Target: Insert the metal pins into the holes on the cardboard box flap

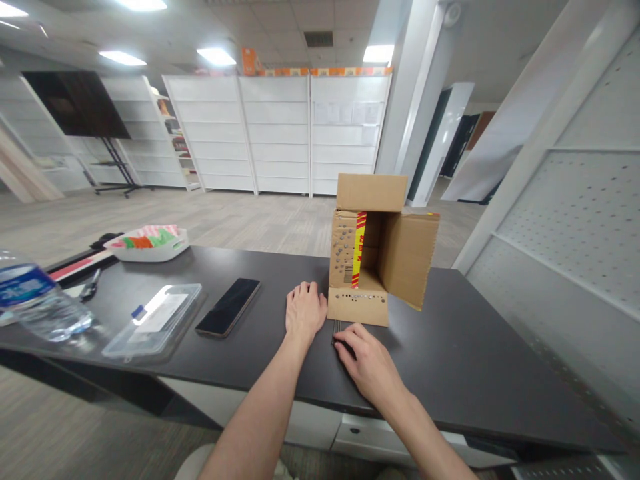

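An open cardboard box (pixel 409 260) lies on its side on the dark table, its opening facing me. Small greyish round pieces dot its left flap, which carries a strip of yellow and red tape (pixel 359 250). On the lower flap (pixel 357 308), a row of small dark and silvery spots shows; I cannot tell holes from pieces. My left hand (pixel 305 310) rests palm down on the table just left of that flap, fingers loosely laid out. In front of the flap, my right hand (pixel 367 360) pinches a thin two-pronged tool like tweezers (pixel 337 328), its prongs toward the box.
A black phone (pixel 229 307) and a clear plastic case (pixel 155 321) lie left of my hands. Farther left are a water bottle (pixel 37 300) and a white basket (pixel 150 252) with colourful contents. A perforated white panel (pixel 585 220) borders the right side.
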Demonstrator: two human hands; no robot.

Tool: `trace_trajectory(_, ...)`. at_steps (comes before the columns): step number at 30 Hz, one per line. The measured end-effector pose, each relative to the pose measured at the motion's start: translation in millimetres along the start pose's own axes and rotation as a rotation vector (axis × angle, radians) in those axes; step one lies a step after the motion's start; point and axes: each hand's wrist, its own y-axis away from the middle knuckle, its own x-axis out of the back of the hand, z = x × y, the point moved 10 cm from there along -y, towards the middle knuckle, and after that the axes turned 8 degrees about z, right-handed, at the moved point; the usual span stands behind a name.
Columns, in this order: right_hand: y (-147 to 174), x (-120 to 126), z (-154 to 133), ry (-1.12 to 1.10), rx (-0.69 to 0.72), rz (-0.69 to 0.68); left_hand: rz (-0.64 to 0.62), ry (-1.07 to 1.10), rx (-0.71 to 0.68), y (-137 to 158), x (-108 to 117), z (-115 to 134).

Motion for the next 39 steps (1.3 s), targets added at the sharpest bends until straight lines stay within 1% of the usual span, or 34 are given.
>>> trace_trajectory(5, 0.1, 0.3, -0.3, -0.01, 0.0, 0.007, 0.019, -0.004, -0.011, 0.2, -1.1, 0.0)
trace_trajectory(11, 0.5, 1.7, -3.5, -0.051, 0.044, 0.024, 0.026, 0.001, -0.014, 0.2, 0.1, 0.6)
trace_trajectory(14, 1.6, 3.5, -3.5, -0.064, 0.034, 0.033, 0.027, 0.0, -0.014, -0.2, 0.5, 0.5)
trace_trajectory(17, 2.1, 6.3, -0.2, -0.116, -0.013, 0.051, 0.02, 0.0, -0.011, -0.5, -0.3, 0.4)
trace_trajectory(19, 0.5, 9.8, 5.6, -0.15, -0.058, 0.086, 0.015, 0.003, -0.007, -0.6, -0.8, 0.1)
trace_trajectory(23, -9.8, 17.8, 26.6, -0.164, -0.168, 0.177, 0.009, 0.006, -0.002, -0.5, -0.9, -0.2)
trace_trajectory(27, -27.6, 14.2, 47.7, -0.218, -0.271, 0.154, 0.012, -0.002, -0.011, -0.4, 0.3, 0.7)
trace_trajectory(29, -37.1, 12.4, 53.7, -0.225, -0.293, 0.146, 0.013, -0.004, -0.014, -0.3, 0.8, 1.2)
trace_trajectory(33, -52.3, 11.5, 58.8, -0.192, -0.287, 0.162, 0.011, -0.005, -0.01, -0.4, 1.2, 1.1)
trace_trajectory(39, -61.7, 9.0, 64.6, -0.134, -0.299, 0.146, 0.003, -0.003, 0.003, -0.8, -0.2, 0.4)
